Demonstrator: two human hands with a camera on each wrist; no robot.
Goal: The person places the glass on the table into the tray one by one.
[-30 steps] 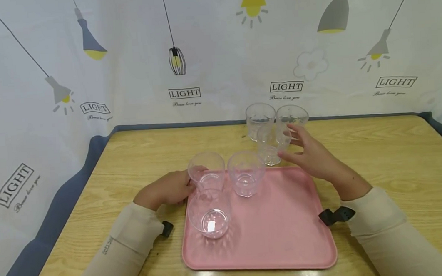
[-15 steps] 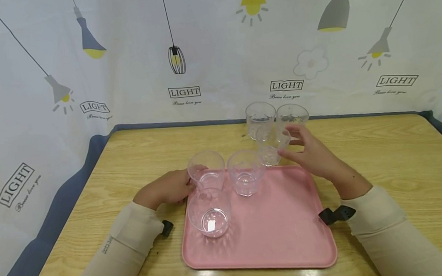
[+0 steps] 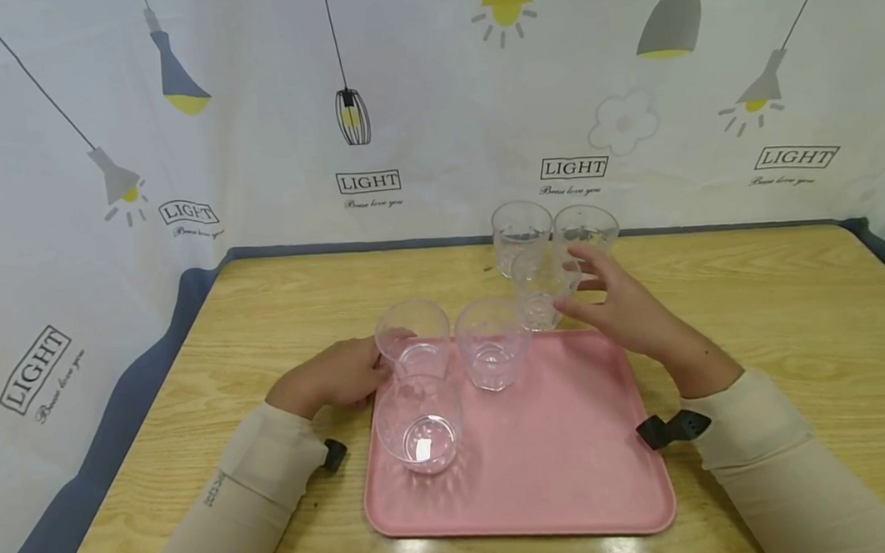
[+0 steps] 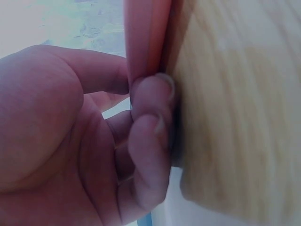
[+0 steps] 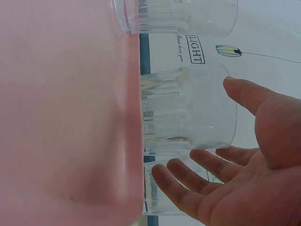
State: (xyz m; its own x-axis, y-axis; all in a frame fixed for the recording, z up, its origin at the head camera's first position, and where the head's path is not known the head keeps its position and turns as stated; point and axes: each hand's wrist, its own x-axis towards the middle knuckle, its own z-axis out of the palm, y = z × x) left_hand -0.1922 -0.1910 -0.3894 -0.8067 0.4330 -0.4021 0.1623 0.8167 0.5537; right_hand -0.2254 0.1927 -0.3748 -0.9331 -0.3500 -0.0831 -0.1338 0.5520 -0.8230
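Note:
My left hand grips the back left corner of the pink tray. Its fingertips curl in at the tray's edge, close against the wood, in the left wrist view. Three clear plastic cups stand on the tray's left half: a front cup, a back left cup and another cup to its right. Just behind the tray stands a clear cup. Beside that cup my right hand has thumb and fingers spread about its side, the palm apart from it, as the right wrist view shows.
Two more clear cups, a left one and a right one, stand at the table's back edge. They overlap the cup by my right hand. A printed curtain hangs behind the wooden table.
My right hand's fingertips have shifted slightly to the left about the cup. The left hand, the tray and the cups on it keep their places; the head view has tilted slightly.

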